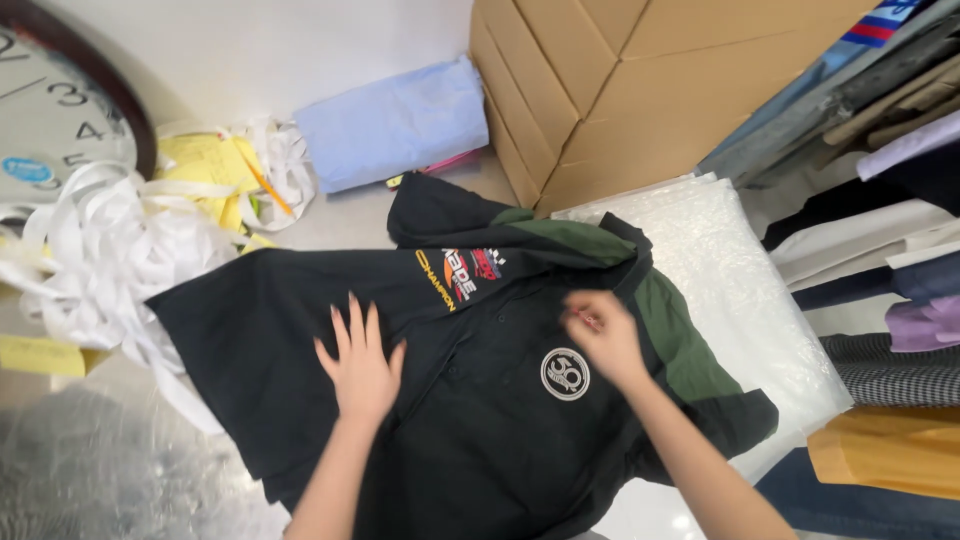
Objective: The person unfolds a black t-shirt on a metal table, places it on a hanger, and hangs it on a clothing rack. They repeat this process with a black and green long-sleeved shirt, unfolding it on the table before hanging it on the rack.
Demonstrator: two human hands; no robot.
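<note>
A black polo shirt (pixel 500 420) with green shoulder panels, a round white badge and coloured chest lettering lies spread on the table in the head view. My left hand (pixel 358 362) rests flat on its left chest, fingers spread. My right hand (pixel 603 335) pinches the fabric near the collar and button placket, beside the badge.
A stack of clear plastic bags (pixel 740 290) lies under the shirt's right side. Cardboard boxes (pixel 640 90) stand behind. A folded light-blue cloth (pixel 395 120), white paper strips (pixel 110 260), yellow slips and a wall clock (pixel 50 110) lie at left. Folded garments (pixel 890 300) are piled at right.
</note>
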